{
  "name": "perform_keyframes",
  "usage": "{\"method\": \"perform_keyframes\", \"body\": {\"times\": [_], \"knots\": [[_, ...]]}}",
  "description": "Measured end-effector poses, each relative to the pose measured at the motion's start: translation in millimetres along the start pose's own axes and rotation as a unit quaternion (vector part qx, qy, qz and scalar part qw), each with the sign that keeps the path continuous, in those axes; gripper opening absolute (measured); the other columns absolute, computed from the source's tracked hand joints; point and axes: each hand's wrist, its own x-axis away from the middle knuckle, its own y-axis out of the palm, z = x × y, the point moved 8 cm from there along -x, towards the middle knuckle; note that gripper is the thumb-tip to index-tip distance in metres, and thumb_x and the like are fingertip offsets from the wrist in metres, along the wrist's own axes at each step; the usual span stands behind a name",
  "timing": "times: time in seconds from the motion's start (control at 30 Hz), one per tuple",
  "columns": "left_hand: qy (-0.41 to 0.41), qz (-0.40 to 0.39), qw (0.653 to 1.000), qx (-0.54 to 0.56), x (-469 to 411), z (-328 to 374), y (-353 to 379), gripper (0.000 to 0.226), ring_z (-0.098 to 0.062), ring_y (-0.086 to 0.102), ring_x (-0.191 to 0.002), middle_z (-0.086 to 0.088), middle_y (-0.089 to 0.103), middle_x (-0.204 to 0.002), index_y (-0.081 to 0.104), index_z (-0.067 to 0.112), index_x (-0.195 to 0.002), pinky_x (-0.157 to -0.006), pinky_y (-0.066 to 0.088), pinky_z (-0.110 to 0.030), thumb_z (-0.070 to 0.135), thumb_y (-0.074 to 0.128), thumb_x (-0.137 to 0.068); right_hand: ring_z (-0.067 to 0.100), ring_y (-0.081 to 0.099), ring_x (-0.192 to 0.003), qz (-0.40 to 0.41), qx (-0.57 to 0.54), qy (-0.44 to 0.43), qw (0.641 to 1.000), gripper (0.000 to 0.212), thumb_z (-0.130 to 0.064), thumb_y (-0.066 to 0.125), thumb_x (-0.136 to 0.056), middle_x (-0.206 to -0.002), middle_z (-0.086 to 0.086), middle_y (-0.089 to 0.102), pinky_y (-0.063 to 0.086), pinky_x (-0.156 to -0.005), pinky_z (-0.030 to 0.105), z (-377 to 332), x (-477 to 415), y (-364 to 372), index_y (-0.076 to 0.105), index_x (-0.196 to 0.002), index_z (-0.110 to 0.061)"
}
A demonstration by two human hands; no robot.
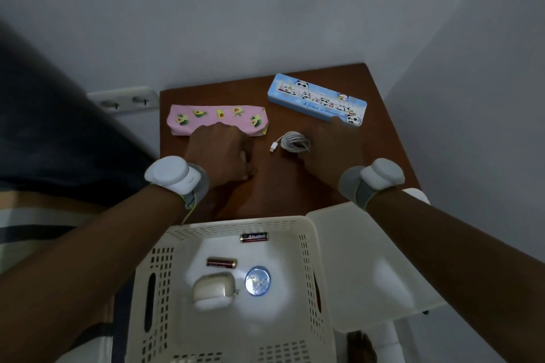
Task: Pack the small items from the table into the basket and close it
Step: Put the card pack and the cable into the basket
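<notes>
Packing is midway: the left hand [219, 153] curls, grip unclear, by the pink pouch [216, 120]; the right hand [330, 156] spreads beside the cable [295, 142], needing a pinch before the basket [233, 225].

Head camera looks steeply down, close over the table [383, 138].

On the table [383, 138], the pouch [206, 118] lies left of the cable [295, 143], the basket [309, 259] nearer.
</notes>
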Motion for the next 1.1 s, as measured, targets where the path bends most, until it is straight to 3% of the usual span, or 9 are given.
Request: {"method": "perform_keyframes", "body": {"times": [0.2, 0.37, 0.6, 0.77, 0.87, 1.0, 1.1], "knots": [[-0.042, -0.038, 0.998, -0.004, 26, -35, 2, 0.056, -0.025, 0.068, -0.088, -0.005, 0.074, -0.097, 0.075, 0.025, -0.100, -0.073, 0.056, -0.035, 0.065, 0.075, -0.061, 0.025, 0.047, -0.119, -0.042, -0.019, -0.052, 0.998, 0.036, -0.052, 0.059, -0.088, -0.121, 0.003, 0.062, 0.038, -0.098, 0.042, -50, 9, 9, 0.066, -0.113, -0.027], [-0.043, -0.049, 0.998, 0.007, 31, -42, 6, 0.050, -0.027, 0.070, -0.084, -0.007, 0.075, -0.091, 0.075, 0.021, -0.095, -0.071, 0.059, -0.038, 0.053, 0.084, -0.058, 0.027, 0.040, -0.131, -0.076, -0.004, -0.050, 0.996, 0.039, -0.052, 0.054, -0.091, -0.133, 0.005, 0.056, 0.034, -0.108, 0.046, -59, 8, 18, 0.062, -0.120, -0.027], [-0.028, -0.037, 0.998, 0.033, 36, -42, -9, 0.047, -0.029, 0.068, -0.081, -0.008, 0.074, -0.086, 0.078, 0.018, -0.091, -0.068, 0.056, -0.035, 0.051, 0.082, -0.057, 0.024, 0.050, -0.111, -0.023, 0.019, -0.053, 0.998, 0.039, -0.056, 0.052, -0.089, -0.116, 0.004, 0.062, 0.040, -0.090, 0.037, -51, 21, -7, 0.065, -0.111, -0.026], [-0.007, 0.007, 0.999, 0.035, 64, -34, -56, 0.042, -0.027, 0.065, -0.077, -0.007, 0.073, -0.085, 0.078, 0.019, -0.088, -0.067, 0.052, -0.030, 0.052, 0.077, -0.063, 0.024, 0.059, -0.100, -0.004, -0.028, -0.080, 0.996, 0.061, -0.080, 0.056, -0.072, -0.104, -0.001, 0.069, 0.049, -0.084, 0.038, -65, 45, -59, 0.066, -0.102, -0.028], [-0.015, 0.023, 0.999, 0.037, 94, -30, -86, 0.043, -0.023, 0.060, -0.066, -0.002, 0.070, -0.074, 0.076, 0.019, -0.079, -0.062, 0.043, -0.026, 0.057, 0.070, -0.059, 0.028, 0.057, -0.099, 0.041, -0.050, -0.085, 0.994, 0.041, -0.060, 0.061, -0.081, -0.104, 0.003, 0.068, 0.046, -0.079, 0.039, -72, 70, -95, 0.063, -0.104, -0.027], [-0.003, 0.040, 0.999, -0.018, 141, -18, -101, 0.050, -0.028, 0.063, -0.089, -0.005, 0.071, -0.089, 0.075, 0.022, -0.089, -0.074, 0.038, -0.033, 0.058, 0.077, -0.055, 0.030, 0.055, -0.100, 0.008, -0.024, -0.117, 0.993, 0.032, -0.048, 0.066, -0.078, -0.098, 0.006, 0.066, 0.036, -0.072, 0.038, -82, 108, -105, 0.061, -0.099, -0.023], [0.014, 0.025, 0.998, -0.048, 174, -6, -87, 0.052, -0.023, 0.057, -0.093, -0.001, 0.069, -0.090, 0.075, 0.027, -0.092, -0.076, 0.030, -0.034, 0.061, 0.076, -0.053, 0.028, 0.051, -0.105, -0.010, 0.003, -0.140, 0.990, 0.027, -0.040, 0.066, -0.080, -0.097, 0.004, 0.065, 0.035, -0.079, 0.040, -91, 136, -93, 0.061, -0.102, -0.024]]}}
